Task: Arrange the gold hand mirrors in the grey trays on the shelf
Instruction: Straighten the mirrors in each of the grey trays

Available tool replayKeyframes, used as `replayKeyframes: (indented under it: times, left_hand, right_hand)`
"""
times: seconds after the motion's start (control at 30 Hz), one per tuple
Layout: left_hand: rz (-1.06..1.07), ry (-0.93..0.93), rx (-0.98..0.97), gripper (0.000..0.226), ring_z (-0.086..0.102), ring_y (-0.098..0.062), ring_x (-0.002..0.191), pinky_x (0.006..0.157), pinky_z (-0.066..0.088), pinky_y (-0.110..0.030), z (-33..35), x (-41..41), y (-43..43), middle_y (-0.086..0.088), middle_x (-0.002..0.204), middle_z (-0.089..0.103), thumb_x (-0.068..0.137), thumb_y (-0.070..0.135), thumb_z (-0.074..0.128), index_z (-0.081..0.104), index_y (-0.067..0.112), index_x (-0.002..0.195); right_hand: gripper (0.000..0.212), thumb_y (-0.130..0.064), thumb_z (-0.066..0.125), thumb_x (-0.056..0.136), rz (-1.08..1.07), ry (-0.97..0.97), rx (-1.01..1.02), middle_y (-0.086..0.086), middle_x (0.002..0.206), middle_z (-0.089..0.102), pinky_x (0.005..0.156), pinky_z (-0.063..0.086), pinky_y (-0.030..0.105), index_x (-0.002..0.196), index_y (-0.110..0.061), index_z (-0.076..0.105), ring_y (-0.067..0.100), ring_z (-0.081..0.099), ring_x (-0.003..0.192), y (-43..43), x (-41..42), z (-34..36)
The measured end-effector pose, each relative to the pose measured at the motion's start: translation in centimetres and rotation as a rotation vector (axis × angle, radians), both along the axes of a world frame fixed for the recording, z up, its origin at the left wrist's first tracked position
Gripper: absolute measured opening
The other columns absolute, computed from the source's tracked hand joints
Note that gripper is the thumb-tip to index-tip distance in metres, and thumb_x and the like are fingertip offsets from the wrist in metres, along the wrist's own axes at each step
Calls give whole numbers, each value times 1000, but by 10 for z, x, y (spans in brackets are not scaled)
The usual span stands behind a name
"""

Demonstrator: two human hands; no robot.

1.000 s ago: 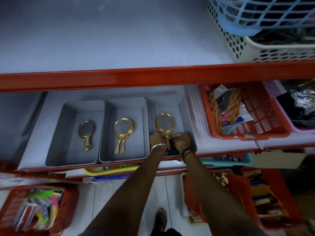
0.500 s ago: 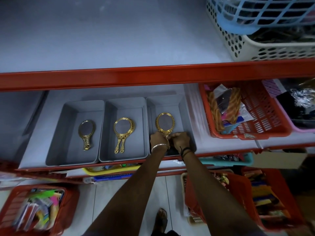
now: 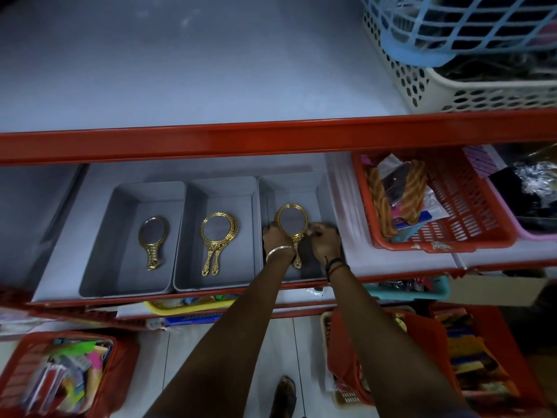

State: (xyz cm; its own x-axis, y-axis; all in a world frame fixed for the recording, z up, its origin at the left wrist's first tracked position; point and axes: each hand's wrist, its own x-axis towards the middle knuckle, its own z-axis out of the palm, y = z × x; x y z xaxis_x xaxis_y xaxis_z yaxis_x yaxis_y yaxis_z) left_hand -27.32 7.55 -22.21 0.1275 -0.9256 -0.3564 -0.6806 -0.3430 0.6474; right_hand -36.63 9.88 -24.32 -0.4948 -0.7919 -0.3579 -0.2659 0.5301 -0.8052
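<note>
Head view: gold hand mirror point(image 3: 291, 222) in right grey tray point(image 3: 324, 194), head rearward, handle frontward; left hand point(image 3: 277, 239) grip holds its frame; right hand point(image 3: 324, 241) beside, grip state unclear.

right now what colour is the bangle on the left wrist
Silver, a thin plain band on the left hand's wrist, seen in the head view, the only view.
</note>
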Motion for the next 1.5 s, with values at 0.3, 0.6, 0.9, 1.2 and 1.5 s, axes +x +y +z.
replayKeyframes:
  times: [0.3,0.6,0.9,1.2,1.5]
  left_hand:
    - [10,48,28,30,59,-35,115,91,48,-34,-3,5,-10,-21,122,64,93,-1,44,60,-3,119]
    - [41,106,47,28,61,-37,111,90,50,-37,-2,4,-7,-24,118,65,95,0,42,63,-6,113]
    - [-56,1,23,29,63,-34,110,92,50,-35,1,5,-3,-22,117,66,96,2,40,64,-5,111]
    - [-76,-24,-2,28,63,-34,109,90,51,-34,4,5,-4,-21,117,67,95,2,44,63,-4,114]
    - [41,7,-293,29,63,-35,107,86,46,-31,53,49,-17,-23,113,69,88,-5,44,69,-5,104]
  right_hand:
    - [38,3,45,91,84,8,-8,12,127,64,106,41,29,123,-5,62,26,56,122,-9,-2,3]
    - [38,6,55,85,63,-32,-42,16,115,71,98,52,46,119,-6,64,31,65,108,-12,3,0]
    - [45,14,59,79,21,-46,-29,16,110,72,92,55,46,118,-6,65,31,66,102,-16,4,-3]
    - [35,11,59,80,2,-13,-66,19,108,72,95,53,38,111,-1,69,31,66,104,-13,6,3]
    - [34,-6,67,81,-68,-44,-244,15,113,68,93,52,28,114,1,64,27,63,105,-4,33,36]
